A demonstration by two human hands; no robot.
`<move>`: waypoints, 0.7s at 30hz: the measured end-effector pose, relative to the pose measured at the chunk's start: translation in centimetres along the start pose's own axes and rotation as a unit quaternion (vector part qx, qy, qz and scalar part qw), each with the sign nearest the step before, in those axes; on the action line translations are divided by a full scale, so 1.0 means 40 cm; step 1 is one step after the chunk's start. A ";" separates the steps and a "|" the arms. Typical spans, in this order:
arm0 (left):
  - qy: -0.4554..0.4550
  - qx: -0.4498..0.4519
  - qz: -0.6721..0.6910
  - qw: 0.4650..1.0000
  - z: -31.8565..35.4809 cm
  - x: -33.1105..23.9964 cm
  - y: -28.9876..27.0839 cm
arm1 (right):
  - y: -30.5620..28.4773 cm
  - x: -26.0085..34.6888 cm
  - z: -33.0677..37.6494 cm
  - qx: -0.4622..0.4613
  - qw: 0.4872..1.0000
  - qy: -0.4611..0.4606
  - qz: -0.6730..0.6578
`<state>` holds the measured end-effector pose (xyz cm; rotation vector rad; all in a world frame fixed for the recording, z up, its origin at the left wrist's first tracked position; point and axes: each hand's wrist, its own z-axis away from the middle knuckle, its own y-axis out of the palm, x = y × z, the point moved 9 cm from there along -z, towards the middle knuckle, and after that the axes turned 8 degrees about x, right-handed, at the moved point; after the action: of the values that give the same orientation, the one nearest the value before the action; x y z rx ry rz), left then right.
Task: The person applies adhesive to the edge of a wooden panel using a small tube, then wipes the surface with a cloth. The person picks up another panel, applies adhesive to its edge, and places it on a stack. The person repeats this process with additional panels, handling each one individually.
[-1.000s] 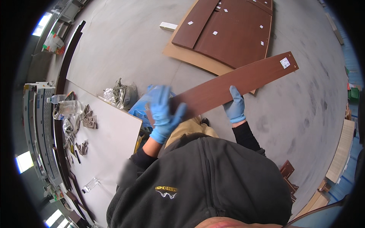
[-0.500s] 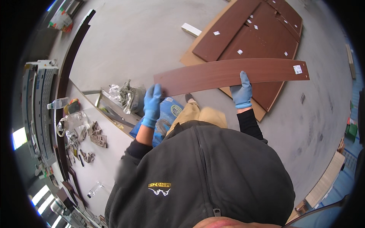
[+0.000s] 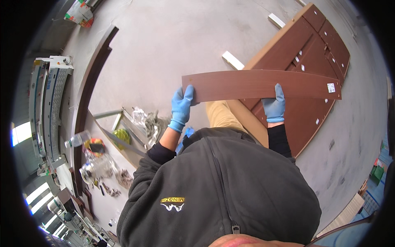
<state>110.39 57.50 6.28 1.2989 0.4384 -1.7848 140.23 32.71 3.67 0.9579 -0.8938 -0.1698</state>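
Left of centre, the left hand [image 3: 181, 108], forearm [image 3: 169, 139] slanting up rightward, has its fingers clamped on the left end of a brown board [image 3: 234, 85] stretching toward the frame's right; right of centre, the right hand [image 3: 274, 105], upright, clamps its lower edge, thumb in front.

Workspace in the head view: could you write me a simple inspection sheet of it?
Surface: pale grey floor; pale table at the left.
Job's things: brown plank held up, a white label near its right end; brown panels lie beyond and to the right.
Clutter: clear bottle and rag at the table.
Grippers: none, just blue-gloved hands; left hand holds the plank's left end, right hand its lower edge, right of the middle.
Cables: nothing seen.
Surroundings: white bar beside the panels; green box far right.
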 end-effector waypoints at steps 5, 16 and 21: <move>0.015 -0.009 -0.014 1.000 -0.405 -0.238 0.025 | 0.148 -0.010 -0.426 0.005 0.999 0.023 -0.032; 0.141 0.063 -0.074 0.985 -1.134 -0.731 0.143 | 0.435 0.128 -1.098 0.020 1.000 -0.019 -0.009; 0.130 0.100 -0.112 0.980 -1.581 -0.803 0.200 | 0.508 0.200 -1.387 -0.017 0.994 -0.105 0.036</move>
<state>157.13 111.20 11.65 1.6913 0.5810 -1.8865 180.68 76.13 9.55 0.8855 -1.1142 -0.2278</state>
